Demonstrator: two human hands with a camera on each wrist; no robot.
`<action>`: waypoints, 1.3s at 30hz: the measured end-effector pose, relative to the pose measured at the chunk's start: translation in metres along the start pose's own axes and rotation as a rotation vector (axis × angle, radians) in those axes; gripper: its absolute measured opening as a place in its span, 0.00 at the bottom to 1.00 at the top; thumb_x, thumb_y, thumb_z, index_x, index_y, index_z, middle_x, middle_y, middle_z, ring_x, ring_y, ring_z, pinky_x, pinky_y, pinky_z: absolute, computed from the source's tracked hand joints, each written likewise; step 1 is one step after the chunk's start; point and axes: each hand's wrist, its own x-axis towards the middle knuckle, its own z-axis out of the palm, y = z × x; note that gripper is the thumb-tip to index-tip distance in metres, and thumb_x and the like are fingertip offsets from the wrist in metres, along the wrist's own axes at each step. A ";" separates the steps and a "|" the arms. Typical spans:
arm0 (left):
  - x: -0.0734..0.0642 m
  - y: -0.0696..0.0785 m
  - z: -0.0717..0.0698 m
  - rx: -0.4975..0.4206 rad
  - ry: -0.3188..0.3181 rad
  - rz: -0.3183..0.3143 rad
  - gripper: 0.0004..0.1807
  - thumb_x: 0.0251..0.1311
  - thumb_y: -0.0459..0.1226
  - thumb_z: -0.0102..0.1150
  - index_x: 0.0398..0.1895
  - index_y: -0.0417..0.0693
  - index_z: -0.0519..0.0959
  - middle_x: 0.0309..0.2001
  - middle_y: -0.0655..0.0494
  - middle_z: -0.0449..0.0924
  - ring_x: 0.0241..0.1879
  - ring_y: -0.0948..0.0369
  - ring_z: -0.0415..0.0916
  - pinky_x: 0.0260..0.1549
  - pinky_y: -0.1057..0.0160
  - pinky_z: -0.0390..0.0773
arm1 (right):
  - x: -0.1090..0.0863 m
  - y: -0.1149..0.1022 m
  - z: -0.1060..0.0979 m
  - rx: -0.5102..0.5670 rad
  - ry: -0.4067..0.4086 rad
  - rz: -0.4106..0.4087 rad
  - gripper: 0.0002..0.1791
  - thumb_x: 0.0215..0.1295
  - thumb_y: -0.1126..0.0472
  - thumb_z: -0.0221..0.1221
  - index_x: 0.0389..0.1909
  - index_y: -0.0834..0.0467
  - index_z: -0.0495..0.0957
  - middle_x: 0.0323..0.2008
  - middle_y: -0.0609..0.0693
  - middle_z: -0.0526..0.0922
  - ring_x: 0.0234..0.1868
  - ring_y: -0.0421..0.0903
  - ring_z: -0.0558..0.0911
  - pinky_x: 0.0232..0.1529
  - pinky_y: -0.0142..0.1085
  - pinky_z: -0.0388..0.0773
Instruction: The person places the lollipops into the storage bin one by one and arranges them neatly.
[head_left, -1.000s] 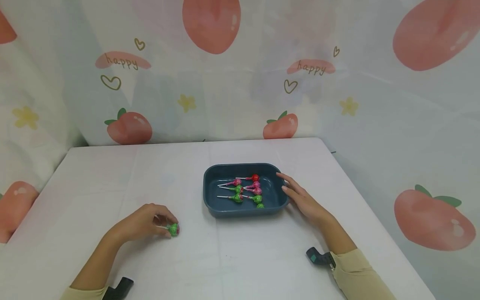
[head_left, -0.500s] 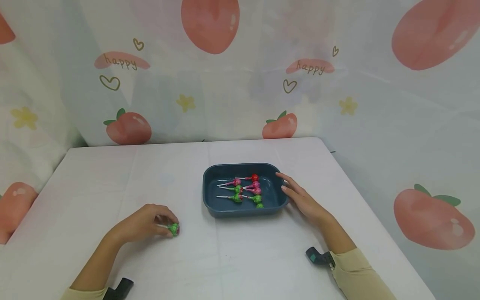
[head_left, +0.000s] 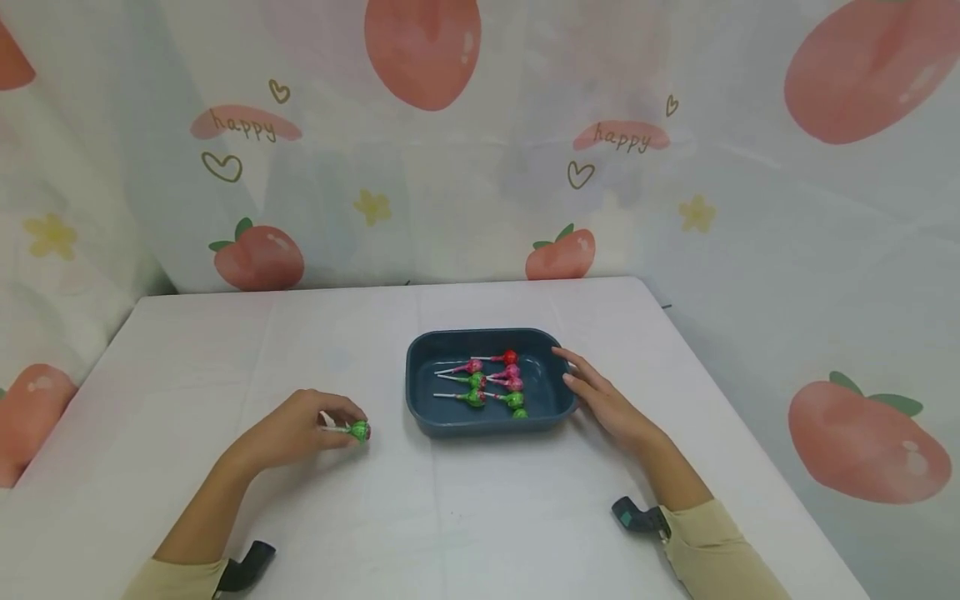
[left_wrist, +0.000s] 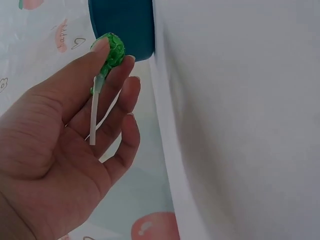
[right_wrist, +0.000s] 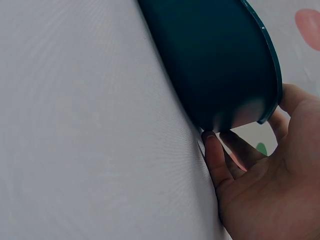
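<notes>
My left hand point(head_left: 300, 429) pinches a green-wrapped lollipop point(head_left: 360, 431) between thumb and fingertips, left of the tray. In the left wrist view the thumb lies against the green wrapper point(left_wrist: 116, 50), and the white stick point(left_wrist: 93, 117) points back toward the palm. A dark teal tray point(head_left: 487, 427) stands on the table with several lollipops inside: green point(head_left: 475, 398), pink point(head_left: 512, 372) and red point(head_left: 510, 357). At its right end, my right hand point(head_left: 611, 404) touches the rim and side with spread, fairly straight fingers. The right wrist view shows those fingertips point(right_wrist: 214, 142) against the tray wall point(right_wrist: 215, 65).
A white cloth covers the table point(head_left: 480, 525). Behind it and along both sides hangs a curtain point(head_left: 472, 192) printed with peaches. Dark wrist devices point(head_left: 251, 567) sit at both sleeves.
My left hand has lifted the lollipop and moved slightly forward and right, toward the tray. The right hand and the tray stay where they were.
</notes>
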 end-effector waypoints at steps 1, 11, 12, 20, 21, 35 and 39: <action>0.002 0.001 0.000 0.002 0.008 -0.002 0.12 0.59 0.36 0.75 0.45 0.57 0.88 0.37 0.72 0.84 0.40 0.65 0.79 0.43 0.59 0.78 | 0.000 0.000 0.000 -0.001 0.001 0.002 0.30 0.82 0.42 0.47 0.80 0.35 0.57 0.81 0.59 0.48 0.80 0.63 0.49 0.73 0.62 0.49; 0.014 0.011 -0.006 -0.027 0.075 -0.019 0.13 0.59 0.35 0.76 0.46 0.57 0.88 0.38 0.70 0.84 0.42 0.61 0.79 0.45 0.57 0.80 | -0.001 0.001 -0.001 -0.003 -0.002 -0.004 0.30 0.82 0.41 0.48 0.80 0.35 0.57 0.81 0.59 0.47 0.79 0.63 0.49 0.73 0.63 0.49; 0.015 0.012 -0.006 -0.033 0.078 -0.019 0.13 0.59 0.35 0.76 0.46 0.57 0.88 0.38 0.70 0.84 0.42 0.61 0.79 0.46 0.56 0.79 | 0.000 0.001 -0.001 -0.003 -0.002 -0.007 0.30 0.82 0.41 0.48 0.80 0.35 0.57 0.81 0.59 0.47 0.79 0.63 0.49 0.73 0.63 0.49; 0.022 0.019 -0.010 -0.060 0.091 -0.031 0.13 0.60 0.36 0.75 0.47 0.58 0.88 0.38 0.69 0.85 0.44 0.62 0.81 0.48 0.52 0.78 | -0.001 0.000 -0.001 -0.016 -0.003 -0.002 0.31 0.82 0.41 0.47 0.81 0.37 0.56 0.81 0.60 0.47 0.79 0.65 0.49 0.72 0.64 0.49; 0.024 0.020 -0.010 -0.063 0.094 -0.030 0.13 0.60 0.37 0.75 0.47 0.58 0.88 0.39 0.69 0.85 0.44 0.62 0.81 0.49 0.51 0.78 | -0.001 0.000 -0.001 -0.018 -0.002 -0.002 0.31 0.82 0.41 0.47 0.81 0.37 0.56 0.81 0.60 0.47 0.79 0.65 0.49 0.72 0.64 0.49; 0.049 0.039 -0.006 -0.096 0.138 0.029 0.17 0.61 0.36 0.75 0.53 0.53 0.87 0.45 0.65 0.87 0.48 0.60 0.82 0.50 0.51 0.80 | -0.001 0.001 -0.001 -0.002 -0.006 -0.006 0.30 0.82 0.42 0.47 0.81 0.36 0.56 0.81 0.59 0.46 0.80 0.63 0.49 0.73 0.63 0.49; 0.056 0.043 -0.004 -0.100 0.135 0.039 0.17 0.61 0.37 0.75 0.54 0.53 0.87 0.46 0.64 0.87 0.48 0.60 0.82 0.51 0.51 0.80 | 0.000 0.001 -0.001 0.006 -0.004 -0.003 0.29 0.82 0.42 0.47 0.80 0.35 0.57 0.82 0.58 0.47 0.80 0.62 0.48 0.73 0.61 0.49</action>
